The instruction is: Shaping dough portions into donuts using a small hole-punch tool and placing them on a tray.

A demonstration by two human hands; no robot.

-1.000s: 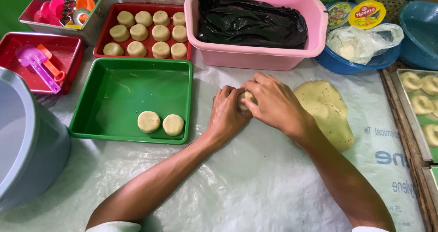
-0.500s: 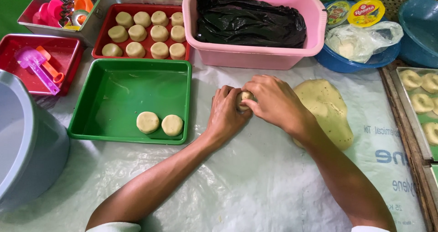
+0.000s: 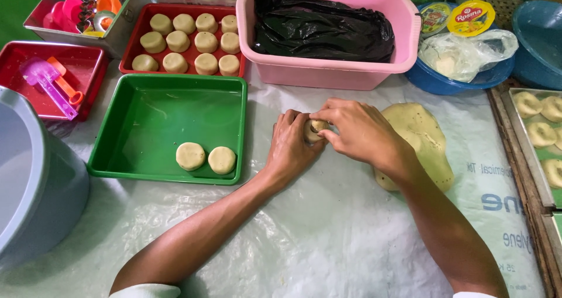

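On the crinkled white plastic sheet [image 3: 328, 239] covering the table, a small pale, matte dough piece [image 3: 317, 128] sits pinched between both hands, mostly hidden by the fingers. Just right of it lies a large flattened dough slab [image 3: 424, 134], soft and slightly pitted, partly covered by the right forearm. To the left, a glossy green tray [image 3: 146, 122] holds two smooth round dough discs [image 3: 206, 157] near its front edge; behind it a red tray [image 3: 132, 61] carries rows of similar discs. A pink tub [image 3: 328, 69] lined with a shiny black bag [image 3: 322, 28] stands directly behind the hands. The left hand [image 3: 290, 149] curls around the piece from the left, palm down, while the right hand [image 3: 357, 131] closes on it from the right, thumb and fingertips pressed to it, both hands touching.
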